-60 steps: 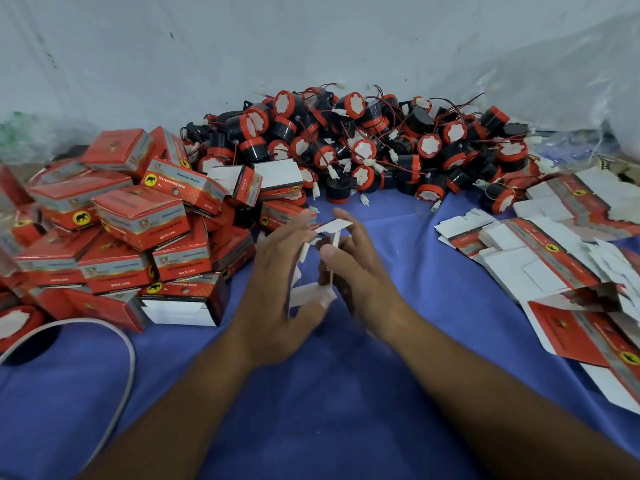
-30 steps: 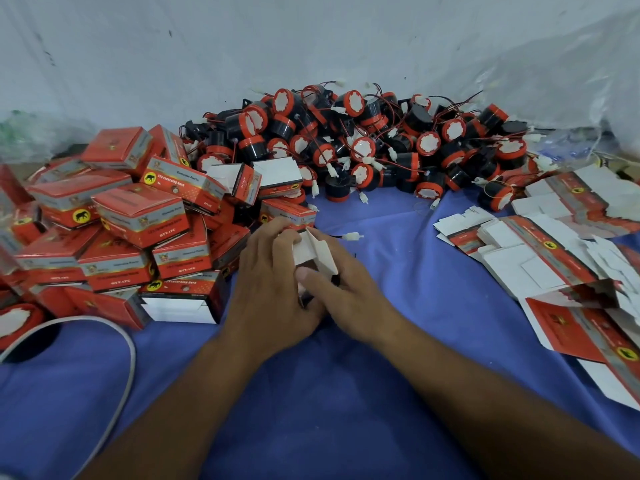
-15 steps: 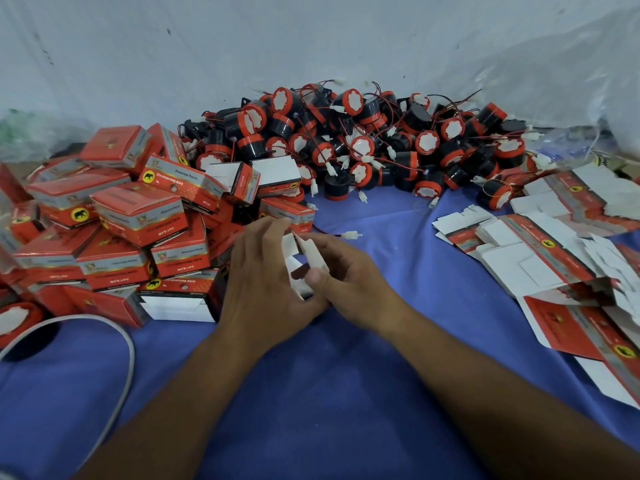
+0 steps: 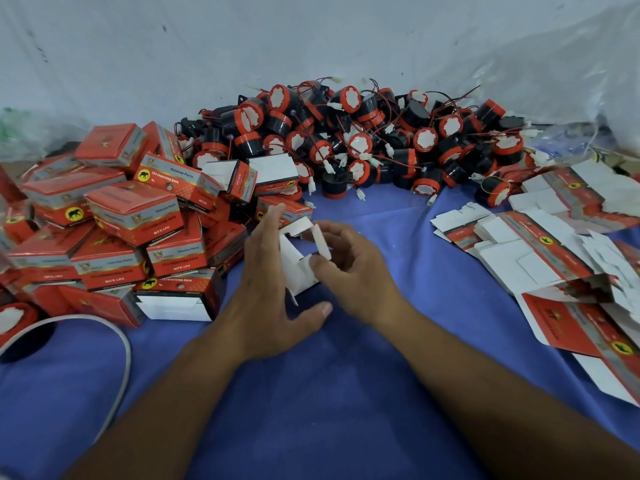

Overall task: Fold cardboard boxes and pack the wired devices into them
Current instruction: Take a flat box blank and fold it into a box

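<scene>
Small half-folded white cardboard box [image 4: 294, 268] sits btwn both hands over the blue cloth [image 4: 311, 393], flaps up. On its left side the left hand [image 4: 266, 292] lies flat, fingers straight & thumb spread; the right hand [image 4: 360, 271] pinches a flap w/ thumb & curled fingers. Heap of round black-and-orange wired devices [image 4: 363, 140] behind, closed red boxes [image 4: 131, 216] at left, flat unfolded box blanks [image 4: 540, 258] at right.

White box [image 4: 295, 268] interior, blue cloth [image 4: 311, 393]

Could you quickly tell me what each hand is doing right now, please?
Left hand: open, straight fingers against the half-folded box.
Right hand: closed, pinching that box's flap.
</scene>
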